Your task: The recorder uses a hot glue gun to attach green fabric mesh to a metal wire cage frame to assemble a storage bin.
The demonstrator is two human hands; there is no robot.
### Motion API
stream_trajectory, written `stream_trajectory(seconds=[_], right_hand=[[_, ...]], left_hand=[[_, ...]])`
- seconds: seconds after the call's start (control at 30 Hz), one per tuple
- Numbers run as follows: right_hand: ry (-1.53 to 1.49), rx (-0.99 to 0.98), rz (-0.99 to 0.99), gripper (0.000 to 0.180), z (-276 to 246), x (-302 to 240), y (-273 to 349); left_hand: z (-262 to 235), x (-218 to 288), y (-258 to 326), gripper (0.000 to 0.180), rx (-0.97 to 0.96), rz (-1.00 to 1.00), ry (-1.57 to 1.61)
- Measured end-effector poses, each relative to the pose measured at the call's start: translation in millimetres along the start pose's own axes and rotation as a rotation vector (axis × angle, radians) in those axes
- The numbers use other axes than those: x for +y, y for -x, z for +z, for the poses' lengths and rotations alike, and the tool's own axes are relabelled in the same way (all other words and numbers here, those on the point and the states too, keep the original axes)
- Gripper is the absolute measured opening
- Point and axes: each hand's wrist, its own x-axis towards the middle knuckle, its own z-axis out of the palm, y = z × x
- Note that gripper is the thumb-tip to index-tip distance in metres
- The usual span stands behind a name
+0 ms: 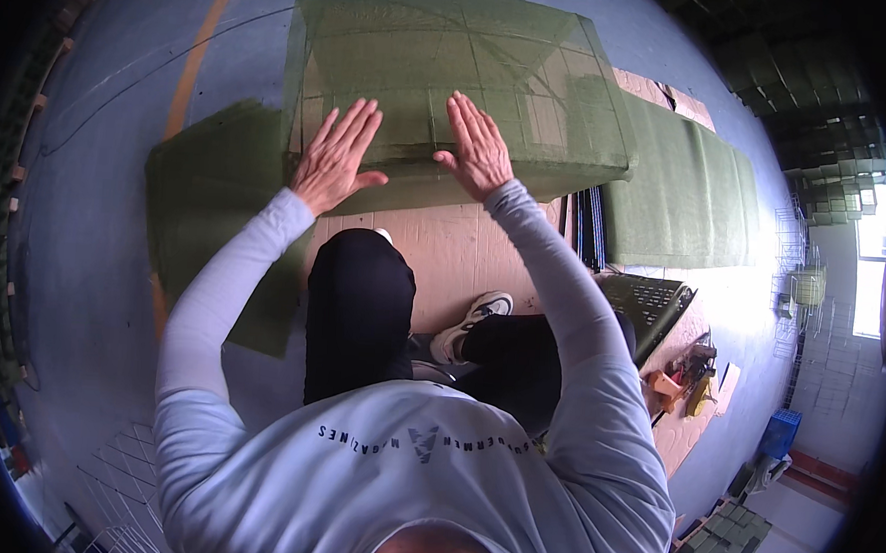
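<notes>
A box-shaped wire frame covered in green see-through mesh (444, 66) stands in front of me. My left hand (337, 163) lies over its near part, fingers stretched out and thumb apart. Alongside, my right hand (479, 153) rests flat on the same mesh, its fingers also straight. Nothing is held in either hand. Through the netting the thin wires of the frame show. Loose green mesh sheets (217, 190) are spread on the floor to the left. More folded green mesh (683, 194) lies at the right.
Cardboard (465, 233) covers the floor under the frame. On my right are dark slats (588, 229), a green perforated crate (647, 297) and several hand tools (694, 365). Wire grids (127, 480) stand at lower left. Stacked green mesh boxes (813, 96) rise at far right.
</notes>
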Motion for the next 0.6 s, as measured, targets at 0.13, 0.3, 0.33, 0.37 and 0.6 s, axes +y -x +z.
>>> stream_trajectory(seconds=[0.13,0.3,0.33,0.37,0.6], right_hand=[[0.134,-0.085,-0.064,0.090,15,5,-1],[0.187,0.033,0.096,0.091,32,-1,12],[0.190,0.036,0.099,0.091,35,-1,13],[0.216,0.057,0.108,0.090,37,-2,13],[0.170,0.063,0.160,0.087,34,-9,19]], left_hand=[[23,6,-21,0.087,-0.072,0.062,0.024],[35,11,-19,0.080,-0.021,0.051,-0.086],[37,13,-17,0.080,-0.019,0.055,-0.087],[39,14,-15,0.079,-0.012,0.039,-0.158],[28,11,-1,0.081,-0.016,0.051,-0.254]])
